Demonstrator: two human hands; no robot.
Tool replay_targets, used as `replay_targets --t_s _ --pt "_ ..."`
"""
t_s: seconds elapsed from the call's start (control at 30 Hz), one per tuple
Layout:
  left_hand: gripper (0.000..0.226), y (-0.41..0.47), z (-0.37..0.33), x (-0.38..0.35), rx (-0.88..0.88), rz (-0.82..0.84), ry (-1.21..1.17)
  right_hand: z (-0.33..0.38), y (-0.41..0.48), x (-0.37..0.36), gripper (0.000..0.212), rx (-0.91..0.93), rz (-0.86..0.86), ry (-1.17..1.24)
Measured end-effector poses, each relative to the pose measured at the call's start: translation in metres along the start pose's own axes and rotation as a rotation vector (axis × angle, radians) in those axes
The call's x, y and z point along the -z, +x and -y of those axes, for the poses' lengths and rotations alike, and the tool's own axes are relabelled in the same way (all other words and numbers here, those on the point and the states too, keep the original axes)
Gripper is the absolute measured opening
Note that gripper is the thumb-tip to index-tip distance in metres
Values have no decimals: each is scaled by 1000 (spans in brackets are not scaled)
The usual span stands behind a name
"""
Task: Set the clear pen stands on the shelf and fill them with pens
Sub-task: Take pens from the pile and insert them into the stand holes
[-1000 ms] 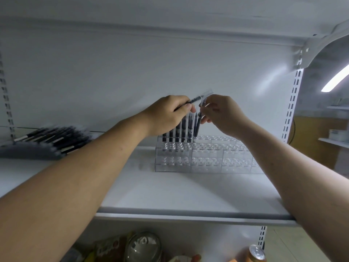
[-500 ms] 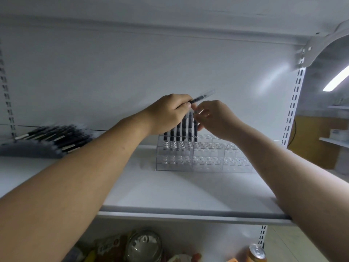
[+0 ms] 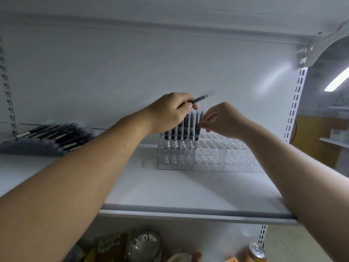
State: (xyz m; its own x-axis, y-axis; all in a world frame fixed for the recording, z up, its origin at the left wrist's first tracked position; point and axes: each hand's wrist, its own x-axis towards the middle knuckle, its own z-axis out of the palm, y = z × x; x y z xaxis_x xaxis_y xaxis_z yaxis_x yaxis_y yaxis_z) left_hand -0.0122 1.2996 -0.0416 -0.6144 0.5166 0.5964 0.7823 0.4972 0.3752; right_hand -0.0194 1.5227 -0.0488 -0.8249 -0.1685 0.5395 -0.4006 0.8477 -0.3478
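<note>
Filling the clear pen stands (image 3: 207,157), set mid-shelf (image 3: 170,188) toward the back wall (image 3: 132,72).
Pinching one pen (image 3: 201,115) upright in the right hand (image 3: 224,120) beside the filled row (image 3: 181,129), likely for a straight drop into the next hole; gripping a spare pen (image 3: 204,95) in the left hand (image 3: 170,112) close above, ready to feed. Pile of pens (image 3: 54,137) well apart, leftward.

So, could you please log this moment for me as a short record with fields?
Left hand: grips a spare pen, tilted, above the stands
Right hand: pinches the end pen of the standing row
Clear pen stands: side by side on the shelf
Standing pens: back row, at the left end
Front rows: no pens
Pen pile: lying on the shelf's left
</note>
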Motion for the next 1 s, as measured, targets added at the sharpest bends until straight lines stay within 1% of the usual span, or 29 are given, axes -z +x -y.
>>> replay_targets --t_s 0.07,0.1,0.13,0.17,0.23,0.27,0.33,0.4,0.47,0.53,0.6,0.67,0.73,0.8,0.87,1.0 --pt "25 0 0 0 12 8 -25 -1 0 7 13 -14 -104 17" --pt "26 0 -1 0 19 14 -39 -1 1 10 11 -17 -179 75" --pt "26 1 -1 0 28 15 -51 1 0 14 7 -11 -234 188" --pt "26 1 -2 -1 36 11 -60 5 -1 17 3 6 -247 351" --pt "26 1 -2 -2 54 -9 -65 11 -4 20 5 44 -166 692" --pt "26 1 -2 -2 60 -20 -62 14 -5 21 4 62 -109 815" --pt "26 2 -2 -2 60 -29 -61 17 -5 19 4 92 -38 945" --pt "26 1 -3 -3 57 -12 -55 17 -4 17 9 99 -40 991" --pt "28 1 -3 -4 48 24 -28 17 -3 15 14 86 -63 996" --pt "30 0 -1 -4 27 47 6 17 -2 14 14 72 -104 1020" --pt "28 1 1 -3 -21 40 51 15 0 16 15 65 -231 996" --pt "20 2 2 -1 -86 4 104 10 3 21 17 95 -406 804" --pt "21 2 1 1 -151 -55 137 6 4 23 15 115 -476 592" --pt "30 2 0 3 -206 -111 175 4 4 21 13 105 -440 480" --pt "43 2 1 4 -227 -136 236 4 4 16 13 94 -374 419" --pt "65 -1 1 7 -173 -107 350 5 3 11 13 96 -310 390"
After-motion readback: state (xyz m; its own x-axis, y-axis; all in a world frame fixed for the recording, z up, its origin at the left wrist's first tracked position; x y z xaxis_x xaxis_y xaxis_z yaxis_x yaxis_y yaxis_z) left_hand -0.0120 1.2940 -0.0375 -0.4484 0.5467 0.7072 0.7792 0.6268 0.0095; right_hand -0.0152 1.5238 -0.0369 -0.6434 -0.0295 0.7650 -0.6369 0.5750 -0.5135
